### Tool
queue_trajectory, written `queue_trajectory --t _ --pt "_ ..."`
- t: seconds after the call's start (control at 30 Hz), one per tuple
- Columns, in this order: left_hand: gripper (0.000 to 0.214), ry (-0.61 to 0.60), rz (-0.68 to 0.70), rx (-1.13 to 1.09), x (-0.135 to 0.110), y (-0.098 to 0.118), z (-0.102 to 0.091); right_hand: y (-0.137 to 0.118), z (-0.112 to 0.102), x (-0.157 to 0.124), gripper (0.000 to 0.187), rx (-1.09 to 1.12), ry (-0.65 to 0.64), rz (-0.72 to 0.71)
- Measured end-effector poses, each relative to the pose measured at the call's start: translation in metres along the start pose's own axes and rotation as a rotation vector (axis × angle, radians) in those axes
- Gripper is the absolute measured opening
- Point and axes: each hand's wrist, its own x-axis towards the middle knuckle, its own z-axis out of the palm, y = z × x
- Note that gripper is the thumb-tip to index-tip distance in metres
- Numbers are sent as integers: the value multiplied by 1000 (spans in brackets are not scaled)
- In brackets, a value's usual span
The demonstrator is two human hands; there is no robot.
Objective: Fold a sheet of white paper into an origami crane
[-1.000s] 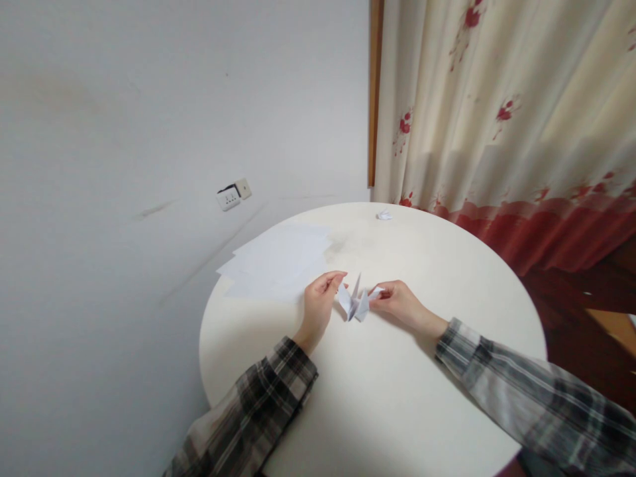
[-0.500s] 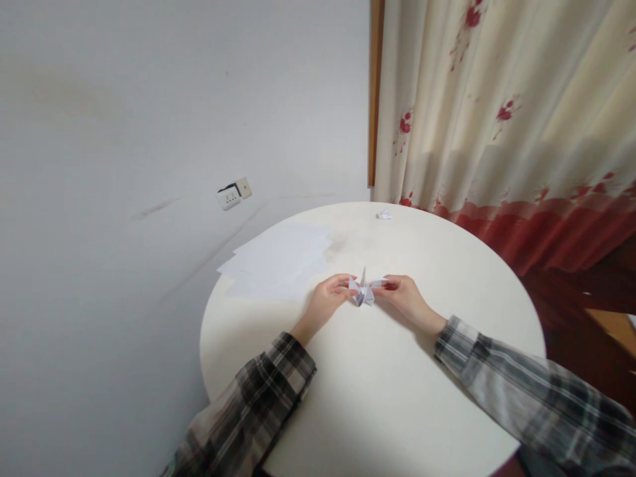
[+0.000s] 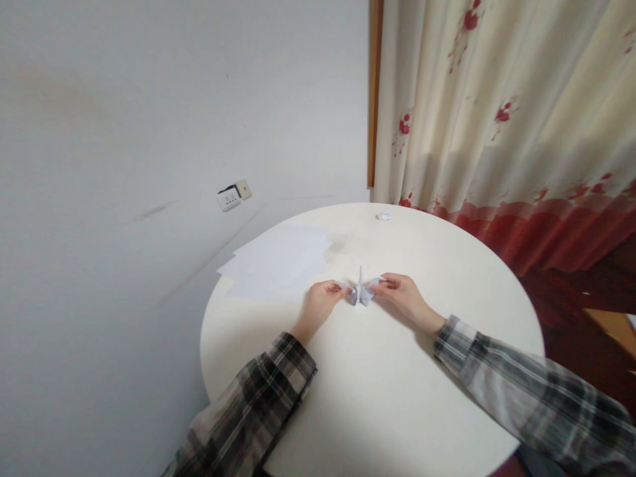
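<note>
A small white paper crane (image 3: 361, 293) is held between my two hands over the middle of the round table, one thin point sticking up. My left hand (image 3: 322, 301) pinches its left wing between thumb and fingers. On the other side, my right hand (image 3: 401, 295) grips the right wing the same way. The wings are spread outward, and their tips are partly hidden by my fingers. Whether the crane's underside touches the table I cannot tell.
Several sheets of white paper (image 3: 278, 258) lie overlapping at the left of the white round table (image 3: 387, 391). A small folded white paper piece (image 3: 383, 216) sits by the far edge. A wall with a socket (image 3: 229, 198) stands behind, and a curtain (image 3: 497, 132) hangs at the right.
The crane's left wing has come down and outward, so both wings now spread sideways. My left hand has shifted slightly left and down; my right hand has barely moved.
</note>
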Motion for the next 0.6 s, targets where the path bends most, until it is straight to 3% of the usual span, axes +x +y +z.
queue_trajectory --t 0.1,0.33,0.47,0.6 --pt "18 6 -1 -9 -1 2 0 -8 2 -2 28 123 -12 -14" --pt "11 -8 -12 28 -4 12 5 -17 3 -5 22 8 53 -90" --pt "12 41 115 176 -10 26 5 -21 4 -6 23 -33 47 -111" --pt "15 54 187 135 -14 37 8 -25 8 -9 24 -158 22 -135"
